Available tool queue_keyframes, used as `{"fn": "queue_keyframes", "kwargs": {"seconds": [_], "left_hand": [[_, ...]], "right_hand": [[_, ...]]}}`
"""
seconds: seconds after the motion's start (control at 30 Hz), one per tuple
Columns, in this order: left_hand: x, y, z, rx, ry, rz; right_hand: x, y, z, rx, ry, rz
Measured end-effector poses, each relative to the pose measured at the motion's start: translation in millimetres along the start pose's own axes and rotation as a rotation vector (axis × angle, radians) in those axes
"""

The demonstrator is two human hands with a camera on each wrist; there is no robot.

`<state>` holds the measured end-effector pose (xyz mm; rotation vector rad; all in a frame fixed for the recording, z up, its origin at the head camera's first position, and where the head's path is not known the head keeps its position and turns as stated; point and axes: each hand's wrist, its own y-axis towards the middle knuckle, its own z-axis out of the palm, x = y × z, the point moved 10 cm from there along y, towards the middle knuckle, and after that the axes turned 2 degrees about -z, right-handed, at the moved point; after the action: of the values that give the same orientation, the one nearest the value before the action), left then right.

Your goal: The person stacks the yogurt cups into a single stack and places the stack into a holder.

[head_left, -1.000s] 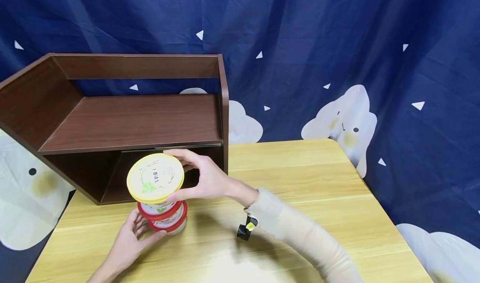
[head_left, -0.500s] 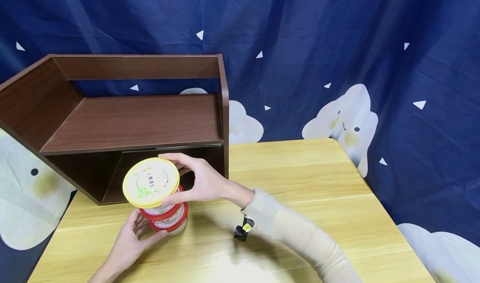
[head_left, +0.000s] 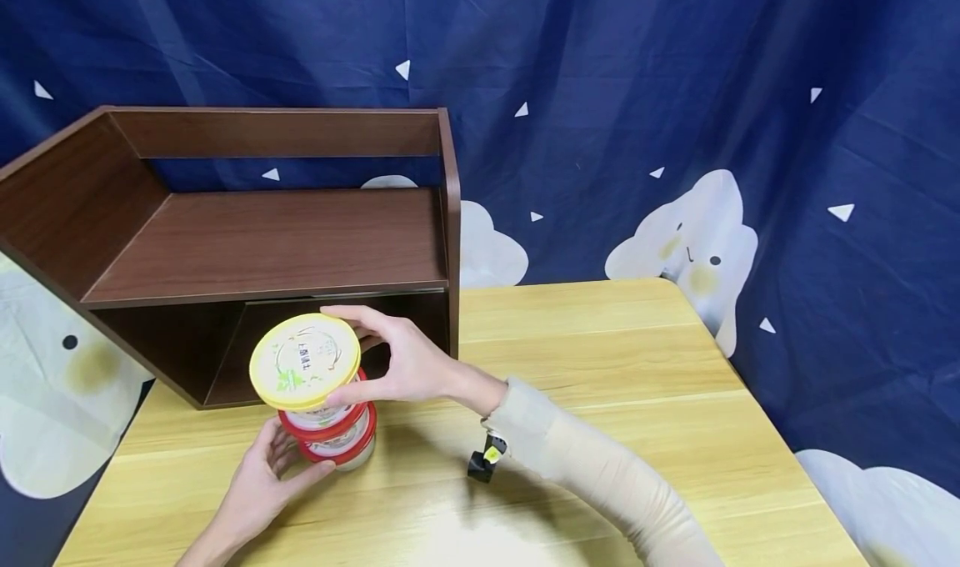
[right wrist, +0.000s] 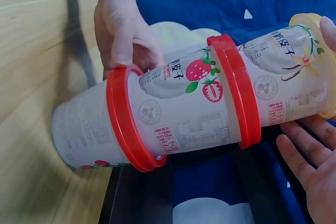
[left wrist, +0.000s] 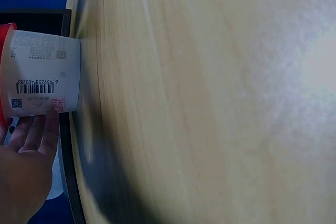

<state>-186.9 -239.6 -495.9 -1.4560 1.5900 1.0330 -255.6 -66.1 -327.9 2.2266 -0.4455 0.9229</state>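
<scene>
- I see the yellow-lidded tub left of centre in the lower half of the head view, atop the middle tub and bottom tub, both red-lidded; the shelf stands behind, the bench beneath.
- My right hand has fingers and thumb clamped on the yellow-lidded tub, near its rim.
- My left hand has fingers and thumb round the bottom tub.
- I judge this is seating the yellow-lidded tub: I should centre its base, brace gently below, then part the right fingers evenly, without sideways drag.
</scene>
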Motion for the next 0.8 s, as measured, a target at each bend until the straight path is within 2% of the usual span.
{"fn": "queue_keyframes", "kwargs": {"seconds": [0.8], "left_hand": [[0.7, 1.9, 0.9, -0.003, 0.001, 0.009]], "right_hand": [[-7.6, 1.0, 5.1, -0.009, 0.031, 0.003]]}}
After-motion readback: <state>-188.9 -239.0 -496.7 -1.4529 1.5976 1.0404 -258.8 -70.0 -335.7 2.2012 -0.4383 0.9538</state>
